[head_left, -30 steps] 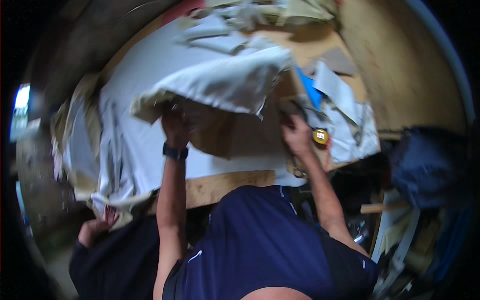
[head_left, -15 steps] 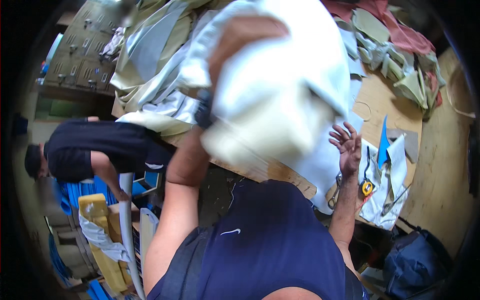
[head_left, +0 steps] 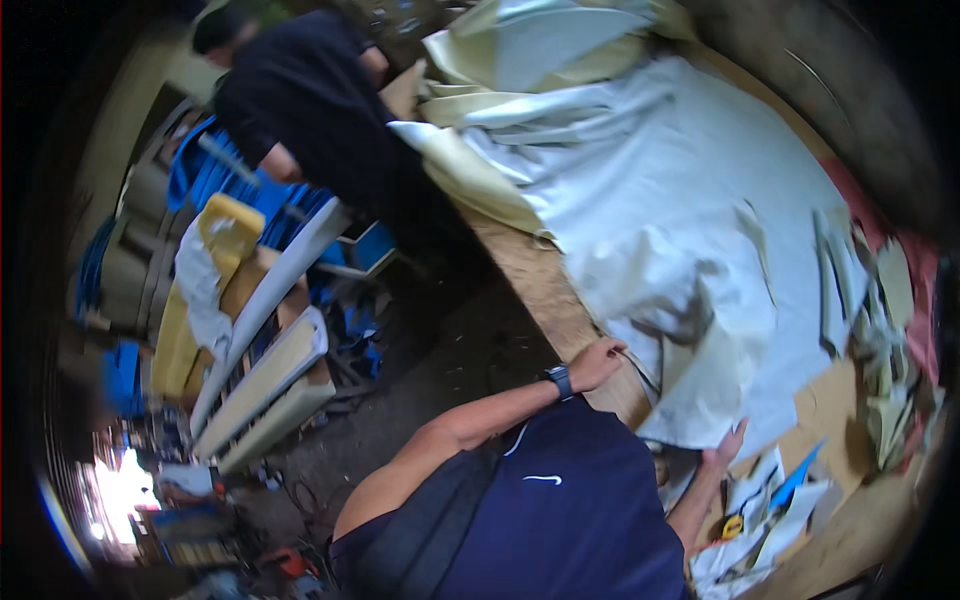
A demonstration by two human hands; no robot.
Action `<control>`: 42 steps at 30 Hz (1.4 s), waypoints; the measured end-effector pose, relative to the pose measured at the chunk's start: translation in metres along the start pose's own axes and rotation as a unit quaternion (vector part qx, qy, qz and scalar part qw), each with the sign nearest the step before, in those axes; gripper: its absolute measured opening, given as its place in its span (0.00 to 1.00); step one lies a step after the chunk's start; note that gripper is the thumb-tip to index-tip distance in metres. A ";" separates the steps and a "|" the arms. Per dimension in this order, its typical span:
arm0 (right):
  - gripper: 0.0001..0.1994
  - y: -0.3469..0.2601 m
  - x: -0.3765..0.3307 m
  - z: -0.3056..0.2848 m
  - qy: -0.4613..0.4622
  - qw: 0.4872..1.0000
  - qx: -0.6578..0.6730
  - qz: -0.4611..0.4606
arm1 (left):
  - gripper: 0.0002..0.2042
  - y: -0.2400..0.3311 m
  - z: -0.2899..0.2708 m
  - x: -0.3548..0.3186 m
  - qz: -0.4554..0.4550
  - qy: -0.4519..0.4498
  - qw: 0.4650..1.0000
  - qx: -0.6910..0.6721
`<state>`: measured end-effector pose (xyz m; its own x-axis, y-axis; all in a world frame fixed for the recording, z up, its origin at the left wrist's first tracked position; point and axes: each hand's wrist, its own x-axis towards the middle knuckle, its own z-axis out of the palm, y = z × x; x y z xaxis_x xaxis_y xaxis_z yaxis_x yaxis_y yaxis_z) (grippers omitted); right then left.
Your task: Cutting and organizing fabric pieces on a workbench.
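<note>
A large pale sheet of cover material [head_left: 690, 190], white with a bluish sheen, lies spread and wrinkled over the wooden table [head_left: 530, 275]. At its near left edge, my left hand [head_left: 597, 363] is closed with the fingertips on the material; a dark watch is on that wrist. My right hand [head_left: 727, 446] grips the sheet's near edge farther right, thumb upward. Between the two hands the material rises in a loose, crumpled fold. Beside my right forearm lie a yellow tape measure [head_left: 733, 526] and a blue pointed piece [head_left: 797, 474] among white scraps.
Red and pale scraps [head_left: 890, 340] are heaped along the table's right side. Another person in dark clothes [head_left: 310, 100] bends over at the upper left. Near them are a yellow foam piece [head_left: 228, 225], a long grey roll [head_left: 265, 300] and padded boards [head_left: 270, 375].
The bundled material from my raised left arm now lies spread over the table. My left hand has come down to its near edge; my right hand, formerly open, now grips it. The view has turned.
</note>
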<state>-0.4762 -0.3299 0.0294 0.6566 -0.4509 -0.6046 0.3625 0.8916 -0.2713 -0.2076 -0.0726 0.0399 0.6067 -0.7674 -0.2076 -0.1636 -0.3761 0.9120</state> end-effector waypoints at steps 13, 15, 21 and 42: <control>0.19 -0.067 0.057 0.062 -0.057 0.872 -0.375 -0.309 | 0.20 -0.003 0.028 0.100 -0.270 0.136 0.888 -0.347; 0.14 -0.076 -0.010 0.113 -0.087 0.502 -0.617 -0.600 | 0.20 0.001 0.021 0.097 -0.277 0.168 0.885 -0.333; 0.30 -0.060 -0.061 0.074 0.040 0.815 -0.345 -0.464 | 0.12 -0.065 0.010 0.088 -0.039 0.425 0.869 -0.251; 0.13 0.063 -0.079 -0.014 0.322 0.857 -0.381 -0.128 | 0.12 -0.002 -0.064 0.028 -0.292 0.129 0.890 -0.326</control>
<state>-0.5144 -0.2372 0.0491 0.0301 -0.7388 -0.6733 -0.2576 0.6451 -0.7194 -0.1408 -0.0606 0.0551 0.6125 -0.3638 -0.7018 0.6726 -0.2265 0.7045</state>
